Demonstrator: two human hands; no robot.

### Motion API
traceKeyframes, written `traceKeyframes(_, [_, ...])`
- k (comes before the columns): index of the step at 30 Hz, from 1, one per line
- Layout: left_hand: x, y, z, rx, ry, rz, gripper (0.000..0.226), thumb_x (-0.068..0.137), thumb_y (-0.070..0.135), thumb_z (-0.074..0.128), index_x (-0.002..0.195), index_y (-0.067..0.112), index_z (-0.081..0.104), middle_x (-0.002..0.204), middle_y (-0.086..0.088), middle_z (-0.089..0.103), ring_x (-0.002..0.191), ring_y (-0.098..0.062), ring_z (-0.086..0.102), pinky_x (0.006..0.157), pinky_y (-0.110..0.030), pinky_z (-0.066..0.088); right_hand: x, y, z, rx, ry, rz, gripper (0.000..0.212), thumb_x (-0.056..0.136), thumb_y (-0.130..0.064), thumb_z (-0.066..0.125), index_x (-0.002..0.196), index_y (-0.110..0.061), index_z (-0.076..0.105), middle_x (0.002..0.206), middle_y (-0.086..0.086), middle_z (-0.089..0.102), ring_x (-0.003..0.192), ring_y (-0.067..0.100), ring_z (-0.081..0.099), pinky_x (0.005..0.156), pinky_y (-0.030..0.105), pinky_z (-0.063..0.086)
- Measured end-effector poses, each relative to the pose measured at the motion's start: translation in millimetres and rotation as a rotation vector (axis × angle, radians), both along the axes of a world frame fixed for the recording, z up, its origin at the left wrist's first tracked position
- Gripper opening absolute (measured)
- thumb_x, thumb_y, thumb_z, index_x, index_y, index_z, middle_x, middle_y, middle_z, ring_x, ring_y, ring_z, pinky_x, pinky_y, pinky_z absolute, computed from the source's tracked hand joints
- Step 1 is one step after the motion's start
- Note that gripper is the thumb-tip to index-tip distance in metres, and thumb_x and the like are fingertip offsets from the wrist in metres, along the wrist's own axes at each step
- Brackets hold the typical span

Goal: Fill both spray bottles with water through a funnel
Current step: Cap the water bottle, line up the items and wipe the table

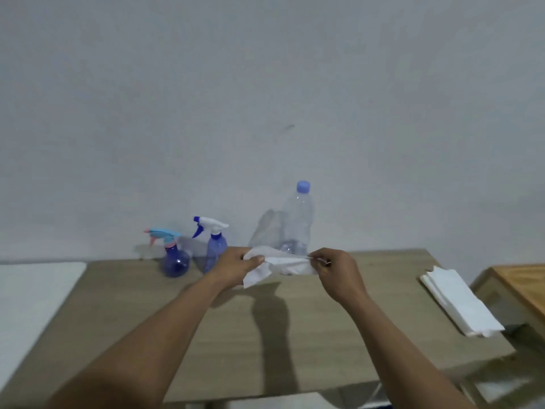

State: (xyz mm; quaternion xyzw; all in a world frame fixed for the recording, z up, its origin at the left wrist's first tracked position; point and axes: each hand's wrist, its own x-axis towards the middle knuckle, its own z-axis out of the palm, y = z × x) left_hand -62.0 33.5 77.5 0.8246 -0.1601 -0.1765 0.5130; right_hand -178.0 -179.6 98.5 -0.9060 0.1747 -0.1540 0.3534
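Observation:
Two spray bottles stand at the back of the wooden table (265,335) near the wall: a round blue one with a light-blue and pink trigger head (174,255), and a taller blue one with a white and blue trigger head (214,243). Right of them stands a clear water bottle with a blue cap (298,219). Above the table, in front of that bottle, my left hand (239,265) and my right hand (336,270) each pinch one end of a crumpled white tissue (280,265) stretched between them. No funnel is visible.
A stack of white paper napkins (460,302) lies at the table's right edge. A light wooden piece of furniture (522,287) stands to the right. A white surface (35,293) adjoins the table on the left. The wall rises close behind.

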Motion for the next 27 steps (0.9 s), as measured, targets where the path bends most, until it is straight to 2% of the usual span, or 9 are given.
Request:
traceKeyframes(4, [2,86,-25,0.088,0.074,0.057,0.017,0.094,0.026,0.067,0.101,0.013,0.074,0.091,-0.002,0.073,0.084,-0.016,0.066,0.072,-0.024,0.049,16,72,-31,0.028,0.06,0.112,0.015,0.09,-0.012,0.066,0.097,-0.016,0.079,0.084,-0.001,0.074,0.072,0.008,0.059,0.061,0.002,0.036])
traceKeyframes(7, [6,132,-39,0.092,0.12,0.14,0.021,0.092,0.025,0.07,0.106,0.011,0.074,0.099,-0.006,0.075,0.092,-0.023,0.07,0.084,-0.034,0.053,33,115,-45,0.066,0.103,0.163,0.014,0.091,-0.009,0.066,0.096,-0.013,0.078,0.082,-0.002,0.07,0.066,0.002,0.057,0.059,0.001,0.036])
traceKeyframes(13, [33,186,-79,0.086,0.245,0.235,0.03,0.09,0.028,0.071,0.116,0.012,0.072,0.109,-0.008,0.075,0.095,-0.023,0.072,0.092,-0.041,0.057,75,175,-77,0.057,0.195,0.201,0.015,0.091,-0.009,0.062,0.095,-0.013,0.077,0.083,-0.003,0.07,0.076,0.009,0.058,0.057,0.006,0.036])
traceKeyframes(16, [54,199,-101,0.231,0.208,0.254,0.038,0.093,0.041,0.064,0.123,0.018,0.068,0.116,-0.003,0.071,0.099,-0.021,0.068,0.089,-0.037,0.055,102,197,-102,0.063,0.256,0.183,0.016,0.093,-0.011,0.06,0.098,-0.013,0.076,0.094,0.003,0.074,0.086,0.017,0.066,0.07,0.02,0.044])
traceKeyframes(18, [71,205,-120,0.406,0.148,0.26,0.041,0.09,0.055,0.057,0.122,0.03,0.066,0.116,0.002,0.071,0.095,-0.019,0.067,0.087,-0.037,0.053,121,208,-120,0.045,0.291,0.158,0.018,0.094,-0.012,0.058,0.099,-0.016,0.075,0.098,0.004,0.074,0.092,0.021,0.068,0.077,0.029,0.05])
traceKeyframes(21, [93,211,-148,0.591,0.007,0.29,0.048,0.087,0.064,0.048,0.125,0.038,0.06,0.121,0.005,0.07,0.1,-0.021,0.066,0.094,-0.041,0.053,143,224,-141,-0.051,0.331,0.153,0.019,0.097,-0.013,0.055,0.106,-0.017,0.071,0.104,0.004,0.071,0.098,0.022,0.067,0.076,0.03,0.049])
traceKeyframes(23, [95,211,-161,0.638,-0.189,0.348,0.051,0.091,0.055,0.054,0.136,0.033,0.051,0.133,0.002,0.063,0.116,-0.023,0.062,0.1,-0.04,0.051,153,235,-155,-0.116,0.273,0.127,0.028,0.097,-0.011,0.056,0.123,-0.017,0.061,0.119,0.006,0.066,0.108,0.024,0.064,0.084,0.034,0.054])
traceKeyframes(25, [89,213,-172,0.658,-0.416,0.347,0.059,0.093,0.046,0.057,0.146,0.022,0.043,0.145,-0.002,0.054,0.13,-0.023,0.054,0.11,-0.039,0.045,155,248,-172,-0.149,0.158,0.135,0.054,0.093,-0.008,0.061,0.143,-0.017,0.044,0.14,0.007,0.053,0.122,0.026,0.057,0.095,0.04,0.053])
traceKeyframes(27, [79,217,-182,0.71,-0.531,0.154,0.063,0.099,0.048,0.039,0.152,0.016,0.033,0.156,-0.006,0.04,0.144,-0.024,0.039,0.12,-0.039,0.028,153,260,-191,-0.207,0.128,0.256,0.067,0.09,-0.006,0.063,0.152,-0.013,0.036,0.152,0.012,0.044,0.136,0.03,0.048,0.109,0.043,0.046])
